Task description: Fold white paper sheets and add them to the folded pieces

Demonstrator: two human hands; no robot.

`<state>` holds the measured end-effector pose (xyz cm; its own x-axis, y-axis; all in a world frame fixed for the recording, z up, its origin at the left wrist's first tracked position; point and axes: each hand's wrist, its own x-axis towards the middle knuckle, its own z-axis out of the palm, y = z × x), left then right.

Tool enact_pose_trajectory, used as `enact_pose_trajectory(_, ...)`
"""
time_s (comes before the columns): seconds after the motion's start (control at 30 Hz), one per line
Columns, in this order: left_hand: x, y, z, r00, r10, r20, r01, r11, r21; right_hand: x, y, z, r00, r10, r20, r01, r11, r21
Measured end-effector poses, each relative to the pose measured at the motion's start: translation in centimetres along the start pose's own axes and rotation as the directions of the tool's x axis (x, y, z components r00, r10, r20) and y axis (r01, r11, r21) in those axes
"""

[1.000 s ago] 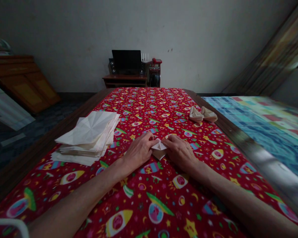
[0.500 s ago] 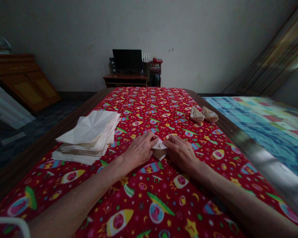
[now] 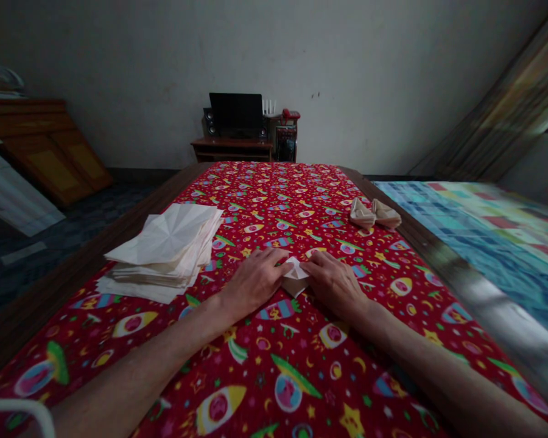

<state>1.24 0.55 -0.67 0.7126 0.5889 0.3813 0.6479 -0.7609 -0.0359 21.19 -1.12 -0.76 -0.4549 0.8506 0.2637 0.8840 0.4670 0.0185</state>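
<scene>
A small folded piece of white paper (image 3: 295,274) rests on the red patterned tablecloth, pinched at both sides. My left hand (image 3: 258,277) has its fingers closed on the paper's left edge. Its right edge is gripped by my right hand (image 3: 333,280), thumb and fingers pressed together. The fingertips partly hide the sides of the paper. To the left lies a stack of creased white paper sheets (image 3: 168,237), the top one marked with radiating fold lines. Folded paper pieces (image 3: 374,214) stand in two bundles at the right edge of the cloth.
The red tablecloth (image 3: 278,340) covers a dark wooden table (image 3: 153,193). A patterned bed (image 3: 461,237) lies to the right. A monitor (image 3: 236,112) and a red telephone (image 3: 291,114) stand by the far wall. A wooden cabinet (image 3: 50,143) is at left.
Both hands stay on the folded paper and have shifted only slightly. The left fingers sit a little differently along its edge. The view has tilted a touch.
</scene>
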Motion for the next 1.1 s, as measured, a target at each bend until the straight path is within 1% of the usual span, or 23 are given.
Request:
enact_pose_trajectory(0.1,-0.7,0.2,0.3,0.996,0.055,-0.075,-0.061,0.995,-0.082,0.0,0.0,0.0,1.0,-0.003,0.006,0.003,1.0,-0.001)
enact_pose_trajectory(0.17,-0.9,0.4,0.4,0.992,0.083,-0.09,-0.095,0.986,-0.137,0.0,-0.1,-0.1,1.0,-0.005,0.009,0.005,1.0,-0.016)
enact_pose_trajectory(0.23,-0.9,0.4,0.6,0.993,0.077,-0.094,-0.093,0.979,-0.18,-0.1,-0.2,-0.2,1.0,-0.023,0.004,0.023,0.999,-0.038)
enact_pose_trajectory(0.33,-0.9,0.2,0.8,0.997,0.046,-0.064,-0.06,0.969,-0.239,-0.6,-0.2,-0.3,0.997,-0.072,-0.026,0.071,0.996,-0.056)
enact_pose_trajectory(0.43,-0.8,-0.1,0.9,0.998,0.068,-0.007,-0.067,0.954,-0.291,-1.1,0.0,-0.4,0.984,-0.156,-0.082,0.15,0.986,-0.067)
enact_pose_trajectory(0.5,-0.9,-0.2,0.9,0.997,0.074,0.01,-0.067,0.947,-0.314,-1.3,0.2,-0.4,0.968,-0.222,-0.12,0.214,0.974,-0.078)
enact_pose_trajectory(0.6,-0.9,0.0,0.6,1.0,0.025,0.011,-0.02,0.953,-0.302,-1.4,0.5,-0.2,0.952,-0.277,-0.13,0.275,0.961,-0.033)
enact_pose_trajectory(0.73,-0.8,0.4,-0.2,0.998,-0.057,0.039,0.064,0.979,-0.195,-1.2,0.6,-0.1,0.961,-0.259,-0.1,0.268,0.959,0.089)
enact_pose_trajectory(0.87,-0.7,0.3,-0.4,0.997,-0.063,0.055,0.069,0.989,-0.128,-1.1,0.6,-0.2,0.958,-0.265,-0.112,0.277,0.954,0.113)
enact_pose_trajectory(0.97,-0.9,-0.1,-0.1,0.999,-0.04,-0.007,0.038,0.984,-0.176,-1.2,0.6,-0.1,0.957,-0.252,-0.141,0.27,0.954,0.129)
enact_pose_trajectory(1.03,-1.1,-0.2,0.3,0.998,-0.042,-0.052,0.028,0.969,-0.246,-1.2,0.6,0.0,0.957,-0.239,-0.163,0.264,0.952,0.153)
enact_pose_trajectory(1.1,-1.3,-0.4,0.7,0.996,-0.053,-0.068,0.028,0.945,-0.327,-1.2,0.7,0.0,0.954,-0.233,-0.187,0.265,0.949,0.173)
